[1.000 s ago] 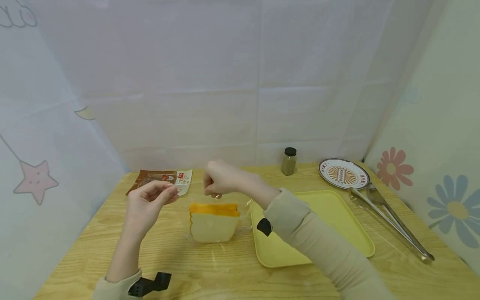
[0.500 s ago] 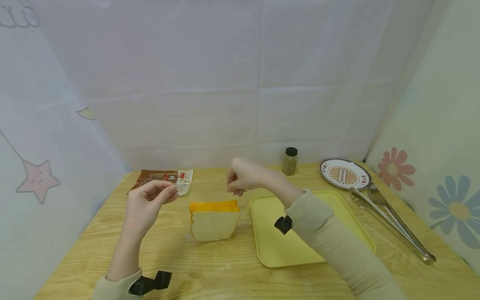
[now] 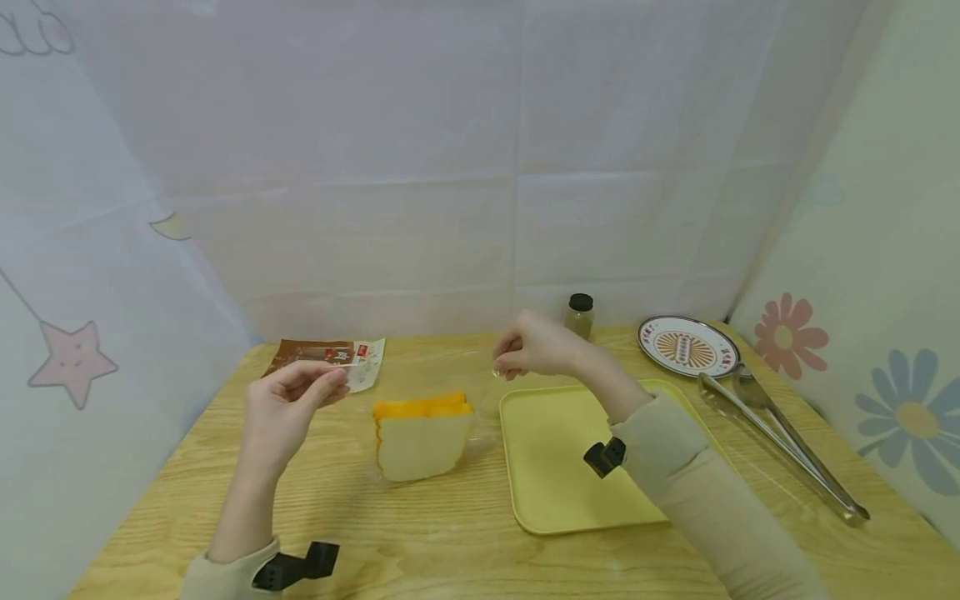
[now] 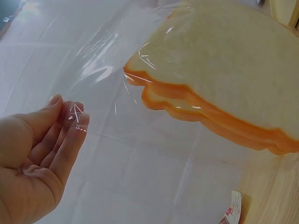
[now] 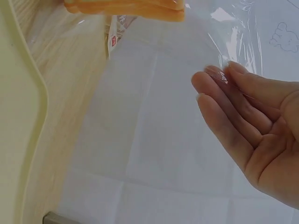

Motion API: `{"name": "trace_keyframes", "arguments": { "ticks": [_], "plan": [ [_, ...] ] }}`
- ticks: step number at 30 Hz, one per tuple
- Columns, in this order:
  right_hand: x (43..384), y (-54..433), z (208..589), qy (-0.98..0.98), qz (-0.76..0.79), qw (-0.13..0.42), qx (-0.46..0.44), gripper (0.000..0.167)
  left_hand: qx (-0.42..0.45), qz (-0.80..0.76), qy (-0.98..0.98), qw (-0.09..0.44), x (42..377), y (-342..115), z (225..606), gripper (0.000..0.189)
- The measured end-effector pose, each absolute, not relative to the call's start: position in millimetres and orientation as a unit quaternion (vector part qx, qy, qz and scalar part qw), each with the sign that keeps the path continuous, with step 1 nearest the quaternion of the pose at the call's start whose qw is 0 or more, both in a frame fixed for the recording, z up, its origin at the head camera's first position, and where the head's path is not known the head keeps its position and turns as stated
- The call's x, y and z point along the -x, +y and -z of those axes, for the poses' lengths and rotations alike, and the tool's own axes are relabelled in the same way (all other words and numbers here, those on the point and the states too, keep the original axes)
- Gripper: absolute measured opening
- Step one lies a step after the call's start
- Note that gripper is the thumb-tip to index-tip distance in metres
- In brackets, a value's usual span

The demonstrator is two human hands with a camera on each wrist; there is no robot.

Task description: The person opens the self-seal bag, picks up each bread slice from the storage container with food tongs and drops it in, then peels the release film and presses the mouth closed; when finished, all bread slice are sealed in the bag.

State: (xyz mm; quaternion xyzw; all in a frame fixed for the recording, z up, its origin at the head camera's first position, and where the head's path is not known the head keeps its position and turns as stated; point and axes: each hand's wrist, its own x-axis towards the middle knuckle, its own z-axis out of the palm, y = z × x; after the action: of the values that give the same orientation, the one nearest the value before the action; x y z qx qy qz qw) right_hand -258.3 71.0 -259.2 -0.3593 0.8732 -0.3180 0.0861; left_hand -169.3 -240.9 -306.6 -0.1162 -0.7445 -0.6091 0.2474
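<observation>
Slices of bread (image 3: 422,446) with orange crust sit inside a clear plastic bag (image 4: 105,65) in the middle of the table. My left hand (image 3: 281,408) pinches the bag's edge on the left, thumb against fingertips, as the left wrist view shows up close. To the right and level with it, my right hand (image 3: 542,346) pinches the other end of that edge between thumb and fingertips. The film is spread between both hands above the bread (image 4: 233,70). In the right wrist view, shiny folds of the bag (image 5: 233,37) run up from my fingertips.
A yellow tray (image 3: 577,467) lies right of the bread, partly under my right forearm. Behind are a brown and white printed packet (image 3: 363,362), a black-capped jar (image 3: 580,317) and a round printed plate (image 3: 686,346). Metal tongs (image 3: 795,454) lie along the right side.
My right hand has moved right, away from my left, stretching the bag's edge between them. The left hand has barely moved. The bread has shifted slightly and tilted.
</observation>
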Motion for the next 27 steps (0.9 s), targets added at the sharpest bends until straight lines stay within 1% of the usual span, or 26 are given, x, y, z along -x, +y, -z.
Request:
{"name": "trace_keyframes", "arguments": {
  "ticks": [3, 6, 9, 17, 19, 22, 27],
  "plan": [
    [256.4, 74.1, 268.3, 0.862, 0.371, 0.049, 0.342, 0.01, 0.106, 0.602, -0.747, 0.262, 169.2, -240.6, 306.9, 0.015],
    [252.1, 75.7, 276.1, 0.841, 0.447, 0.022, 0.305, 0.014, 0.098, 0.603, -0.739, 0.284, 168.5, -240.3, 305.8, 0.012],
    [247.0, 75.8, 279.7, 0.809, 0.514, -0.01, 0.283, 0.016, 0.116, 0.619, -0.716, 0.302, 166.8, -240.9, 302.4, 0.011],
    [227.2, 75.1, 276.1, 0.72, 0.617, -0.096, 0.301, 0.013, 0.162, 0.634, -0.661, 0.367, 164.1, -234.0, 285.0, 0.011],
    [222.5, 75.0, 273.5, 0.704, 0.633, -0.101, 0.307, 0.013, 0.176, 0.651, -0.64, 0.369, 161.7, -232.1, 277.7, 0.01],
    [214.3, 76.6, 269.1, 0.687, 0.651, -0.084, 0.313, 0.014, 0.188, 0.681, -0.617, 0.348, 154.3, -232.1, 268.2, 0.008],
    [195.5, 83.2, 263.5, 0.678, 0.664, -0.035, 0.314, 0.017, 0.126, 0.696, -0.64, 0.302, 134.1, -232.7, 258.6, 0.006]
  ]
}}
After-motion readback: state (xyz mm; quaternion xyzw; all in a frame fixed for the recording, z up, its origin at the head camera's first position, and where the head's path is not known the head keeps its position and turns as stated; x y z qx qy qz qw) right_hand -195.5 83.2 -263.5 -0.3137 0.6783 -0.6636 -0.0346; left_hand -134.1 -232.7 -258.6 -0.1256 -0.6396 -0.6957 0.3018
